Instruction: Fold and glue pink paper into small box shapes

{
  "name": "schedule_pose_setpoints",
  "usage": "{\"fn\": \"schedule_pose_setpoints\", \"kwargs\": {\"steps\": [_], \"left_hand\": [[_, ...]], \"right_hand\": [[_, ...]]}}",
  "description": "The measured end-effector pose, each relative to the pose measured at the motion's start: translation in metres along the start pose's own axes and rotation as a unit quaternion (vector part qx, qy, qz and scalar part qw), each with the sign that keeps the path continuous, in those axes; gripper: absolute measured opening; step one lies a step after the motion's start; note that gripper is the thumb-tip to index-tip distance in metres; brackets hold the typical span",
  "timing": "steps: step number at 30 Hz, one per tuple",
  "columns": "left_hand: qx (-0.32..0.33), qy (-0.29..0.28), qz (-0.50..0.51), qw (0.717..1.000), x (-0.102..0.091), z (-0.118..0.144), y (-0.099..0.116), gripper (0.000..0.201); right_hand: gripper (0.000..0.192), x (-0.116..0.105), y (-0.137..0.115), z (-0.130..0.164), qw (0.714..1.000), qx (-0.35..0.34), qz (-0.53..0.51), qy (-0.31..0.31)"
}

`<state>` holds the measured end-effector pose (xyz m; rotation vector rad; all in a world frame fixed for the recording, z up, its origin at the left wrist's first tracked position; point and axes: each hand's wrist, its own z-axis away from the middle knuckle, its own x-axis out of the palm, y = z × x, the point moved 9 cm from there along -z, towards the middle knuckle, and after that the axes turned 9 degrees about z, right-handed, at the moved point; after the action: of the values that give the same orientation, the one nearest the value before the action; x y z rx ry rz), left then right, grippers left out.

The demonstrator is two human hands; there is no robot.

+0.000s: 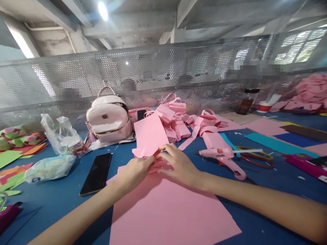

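Note:
Both my hands meet at the lower edge of a folded pink paper piece (149, 136) that stands up from the table. My left hand (135, 172) pinches its bottom edge from the left. My right hand (180, 166) presses the same edge with its fingertips from the right. Under both hands lies a large flat pink paper sheet (168, 211) on the blue table (58, 194).
A black phone (96, 173) lies left of my hands. A pink glue gun (224, 158) and scissors (255, 157) lie to the right. Behind are a pile of pink paper bags (178, 119), a pale pink backpack (108, 119), plastic bags (60, 136) and coloured paper scraps (15, 149).

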<state>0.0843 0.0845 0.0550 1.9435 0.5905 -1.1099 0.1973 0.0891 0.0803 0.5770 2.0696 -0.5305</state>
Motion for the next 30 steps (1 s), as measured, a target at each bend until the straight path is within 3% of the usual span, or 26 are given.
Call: {"fn": "schedule_pose_setpoints", "kwargs": {"steps": [6, 9, 12, 13, 15, 17, 19, 25, 30], "left_hand": [[0.045, 0.015, 0.036, 0.998, -0.013, 0.001, 0.011, 0.019], [0.109, 0.026, 0.061, 0.992, -0.018, 0.011, 0.018, 0.026], [0.193, 0.122, 0.051, 0.972, -0.031, 0.031, 0.021, 0.029], [0.192, 0.166, 0.032, 0.967, -0.035, 0.037, 0.017, 0.027], [0.129, 0.218, -0.015, 0.967, -0.038, 0.044, 0.002, 0.029], [0.066, 0.202, -0.041, 0.976, -0.031, 0.044, -0.012, 0.040], [0.043, 0.168, -0.052, 0.984, -0.022, 0.042, -0.018, 0.043], [0.029, 0.161, -0.067, 0.984, -0.016, 0.035, -0.027, 0.020], [0.021, 0.152, -0.047, 0.987, -0.016, 0.033, -0.032, 0.014]], "right_hand": [[0.028, 0.014, 0.016, 0.004, 1.000, 0.027, 0.006, -0.009], [0.026, 0.017, 0.024, 0.008, 0.999, 0.043, -0.012, -0.008], [0.018, 0.018, 0.030, 0.010, 0.998, 0.055, -0.019, -0.003], [0.016, 0.019, 0.031, 0.011, 0.998, 0.058, -0.018, -0.002], [0.015, 0.020, 0.034, 0.012, 0.998, 0.067, -0.016, -0.001], [0.013, 0.021, 0.037, 0.013, 0.997, 0.076, -0.019, 0.000], [0.012, 0.021, 0.039, 0.013, 0.996, 0.080, -0.024, 0.003], [0.012, 0.022, 0.043, 0.012, 0.995, 0.092, -0.045, 0.002], [0.016, 0.023, 0.042, 0.010, 0.994, 0.085, -0.063, 0.001]]}}
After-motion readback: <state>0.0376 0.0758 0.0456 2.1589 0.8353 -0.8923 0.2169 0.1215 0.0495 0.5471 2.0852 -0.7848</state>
